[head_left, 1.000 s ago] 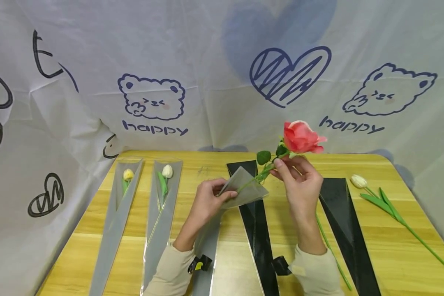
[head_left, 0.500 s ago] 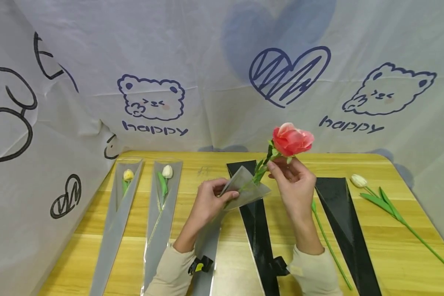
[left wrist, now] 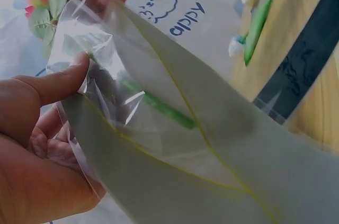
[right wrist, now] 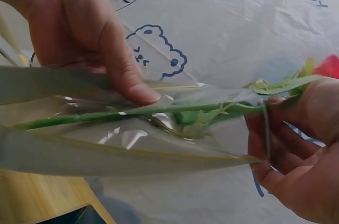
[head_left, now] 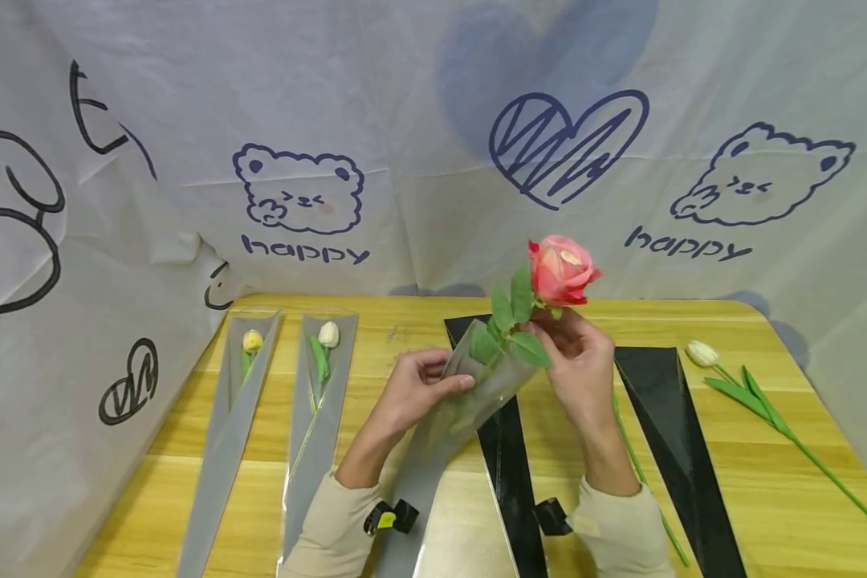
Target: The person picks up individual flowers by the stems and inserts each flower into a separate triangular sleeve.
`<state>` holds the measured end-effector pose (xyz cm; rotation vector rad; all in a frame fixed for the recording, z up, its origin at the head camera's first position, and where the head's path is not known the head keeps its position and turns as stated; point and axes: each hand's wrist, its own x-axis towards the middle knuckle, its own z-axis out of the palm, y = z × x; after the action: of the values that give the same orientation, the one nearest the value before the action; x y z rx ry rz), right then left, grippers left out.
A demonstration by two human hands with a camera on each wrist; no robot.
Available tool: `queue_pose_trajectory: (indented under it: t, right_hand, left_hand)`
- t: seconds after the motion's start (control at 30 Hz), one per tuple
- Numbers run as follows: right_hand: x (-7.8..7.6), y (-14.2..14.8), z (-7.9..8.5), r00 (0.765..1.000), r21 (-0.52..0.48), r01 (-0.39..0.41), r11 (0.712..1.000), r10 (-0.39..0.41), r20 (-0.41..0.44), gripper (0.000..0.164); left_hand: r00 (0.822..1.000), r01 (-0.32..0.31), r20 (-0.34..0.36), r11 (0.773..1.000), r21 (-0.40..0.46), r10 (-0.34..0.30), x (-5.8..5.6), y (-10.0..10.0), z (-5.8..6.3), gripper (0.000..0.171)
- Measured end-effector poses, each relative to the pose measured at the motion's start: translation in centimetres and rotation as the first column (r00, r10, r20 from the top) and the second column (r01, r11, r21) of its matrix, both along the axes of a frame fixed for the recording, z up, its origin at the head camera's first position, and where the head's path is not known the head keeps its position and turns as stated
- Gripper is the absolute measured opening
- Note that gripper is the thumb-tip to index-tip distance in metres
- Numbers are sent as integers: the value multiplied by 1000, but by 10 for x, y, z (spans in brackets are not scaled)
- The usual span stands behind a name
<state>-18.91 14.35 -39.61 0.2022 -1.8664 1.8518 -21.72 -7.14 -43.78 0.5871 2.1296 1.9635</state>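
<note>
A pink rose [head_left: 562,271] with green leaves leans up and right, its lower stem inside a grey, clear-fronted flower sleeve [head_left: 470,401]. My left hand [head_left: 422,389] pinches the sleeve near its mouth, thumb on the clear front. Just under the bloom, my right hand [head_left: 578,361] pinches the rose stem. Through the clear film in the left wrist view, the cut end of the green stem [left wrist: 169,113] shows partway down the sleeve. In the right wrist view, several leaves [right wrist: 198,121] lie inside the film and the right fingers are at the sleeve's mouth.
Two grey sleeves, one with a yellow tulip [head_left: 252,341] and one with a white tulip [head_left: 328,335], lie at left. Black sleeves [head_left: 509,466] lie in the middle and at right [head_left: 675,433]. A loose white tulip [head_left: 703,353] lies far right. A printed cloth [head_left: 419,120] hangs behind the table.
The rose has gone deeper into the sleeve, its bloom shifting left and turning. Leaves now sit at the sleeve's mouth, which has opened wider and risen. The left hand keeps its hold.
</note>
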Motion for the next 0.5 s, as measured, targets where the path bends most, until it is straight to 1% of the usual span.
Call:
queue_pose_trajectory:
  t: [0.13, 0.33, 0.5]
  right_hand:
    - [0, 0, -2, 999, -7, -46, 999, 46, -1, 29]
    - [0, 2, -4, 999, 3, -54, 999, 54, -3, 28]
    - [2, 2, -2, 998, 49, -58, 997, 57, 37, 31]
  left_hand:
    - [999, 5, 44, 1000, 16, -6, 1, 1, 2, 23]
    - [997, 17, 78, 1000, 20, -18, 2, 2, 3, 33]
    - [995, 33, 95, 998, 44, -37, 4, 2, 3, 37]
